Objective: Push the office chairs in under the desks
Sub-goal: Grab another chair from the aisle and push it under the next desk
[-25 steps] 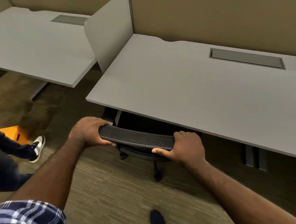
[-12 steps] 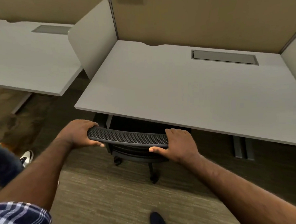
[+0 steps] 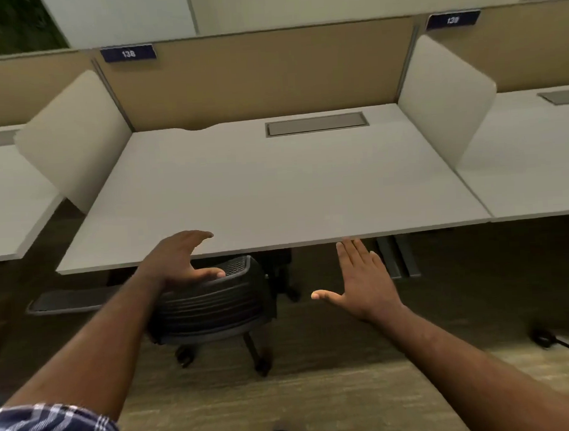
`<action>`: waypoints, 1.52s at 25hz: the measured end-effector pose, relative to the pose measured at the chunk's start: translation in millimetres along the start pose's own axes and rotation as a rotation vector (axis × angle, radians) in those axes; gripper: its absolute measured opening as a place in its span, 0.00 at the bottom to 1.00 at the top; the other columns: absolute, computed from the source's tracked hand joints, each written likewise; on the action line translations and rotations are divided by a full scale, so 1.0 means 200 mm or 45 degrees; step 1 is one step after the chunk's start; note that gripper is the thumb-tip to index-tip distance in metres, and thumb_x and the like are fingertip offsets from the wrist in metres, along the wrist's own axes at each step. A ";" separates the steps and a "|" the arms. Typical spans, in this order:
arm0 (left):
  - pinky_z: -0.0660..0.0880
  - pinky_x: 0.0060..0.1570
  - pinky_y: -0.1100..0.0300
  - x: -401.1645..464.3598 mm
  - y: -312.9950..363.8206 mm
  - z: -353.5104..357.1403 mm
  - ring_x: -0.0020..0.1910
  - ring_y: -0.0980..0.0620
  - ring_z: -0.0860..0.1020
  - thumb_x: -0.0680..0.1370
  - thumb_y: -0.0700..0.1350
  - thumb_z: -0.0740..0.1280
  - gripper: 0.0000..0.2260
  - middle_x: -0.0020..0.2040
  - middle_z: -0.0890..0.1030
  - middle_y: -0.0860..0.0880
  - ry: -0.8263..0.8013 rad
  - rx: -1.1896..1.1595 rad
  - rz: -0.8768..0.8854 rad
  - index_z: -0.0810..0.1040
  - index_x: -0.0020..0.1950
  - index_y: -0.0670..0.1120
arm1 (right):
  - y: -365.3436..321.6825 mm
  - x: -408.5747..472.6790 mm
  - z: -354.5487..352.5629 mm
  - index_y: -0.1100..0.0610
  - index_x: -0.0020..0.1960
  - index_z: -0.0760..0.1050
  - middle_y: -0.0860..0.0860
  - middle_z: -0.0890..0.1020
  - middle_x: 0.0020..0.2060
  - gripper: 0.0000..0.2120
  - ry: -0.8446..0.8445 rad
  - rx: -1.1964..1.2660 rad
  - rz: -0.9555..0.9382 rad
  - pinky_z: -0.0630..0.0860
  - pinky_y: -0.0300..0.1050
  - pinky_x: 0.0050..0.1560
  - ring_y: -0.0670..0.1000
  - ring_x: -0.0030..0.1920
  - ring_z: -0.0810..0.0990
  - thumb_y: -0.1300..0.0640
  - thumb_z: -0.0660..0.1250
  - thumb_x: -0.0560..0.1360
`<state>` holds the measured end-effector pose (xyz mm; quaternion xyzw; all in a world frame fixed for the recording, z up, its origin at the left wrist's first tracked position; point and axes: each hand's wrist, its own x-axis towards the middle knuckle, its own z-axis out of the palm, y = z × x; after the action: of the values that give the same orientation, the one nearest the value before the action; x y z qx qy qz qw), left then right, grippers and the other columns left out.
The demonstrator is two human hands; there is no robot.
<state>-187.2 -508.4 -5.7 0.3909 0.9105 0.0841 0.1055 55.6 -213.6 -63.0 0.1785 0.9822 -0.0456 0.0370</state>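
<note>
Both of my hands are open, holding nothing: left hand (image 3: 180,258) spread just above the black chair (image 3: 215,304) back, right hand (image 3: 362,277) flat, apart from it. One chair, its seat hidden under the desk (image 3: 275,189); three desktops show, the outer two cut off.

Matt desk (image 3: 275,189), mesh-backed chair (image 3: 215,304)

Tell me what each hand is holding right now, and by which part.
Nothing is held. The left hand is open above the top edge of the black mesh office chair; the right hand is open, off it.
</note>
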 end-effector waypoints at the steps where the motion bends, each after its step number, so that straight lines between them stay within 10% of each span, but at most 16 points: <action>1: 0.64 0.71 0.48 0.05 0.17 0.02 0.72 0.48 0.67 0.57 0.85 0.55 0.55 0.74 0.71 0.50 0.009 -0.002 0.067 0.67 0.75 0.52 | 0.11 -0.08 -0.01 0.57 0.80 0.39 0.55 0.42 0.80 0.60 0.010 0.013 0.055 0.45 0.58 0.78 0.56 0.79 0.39 0.16 0.34 0.63; 14: 0.59 0.73 0.50 0.30 2.46 0.72 0.75 0.49 0.62 0.65 0.78 0.63 0.47 0.77 0.65 0.51 -0.110 0.165 1.019 0.62 0.77 0.53 | 1.42 -1.40 0.10 0.58 0.80 0.43 0.56 0.48 0.80 0.50 0.161 0.117 0.925 0.50 0.59 0.77 0.57 0.80 0.44 0.26 0.55 0.73; 38: 0.49 0.74 0.49 0.23 5.42 1.33 0.78 0.50 0.55 0.71 0.74 0.63 0.45 0.80 0.58 0.50 -0.169 -0.083 2.184 0.52 0.80 0.52 | 2.93 -2.99 -0.04 0.58 0.80 0.41 0.56 0.45 0.80 0.47 0.391 0.018 2.102 0.49 0.60 0.77 0.59 0.79 0.47 0.37 0.64 0.76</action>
<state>603.0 280.1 -12.4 0.9447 0.2895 0.1377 0.0697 820.9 125.6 -46.2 0.8445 0.5298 0.0149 -0.0766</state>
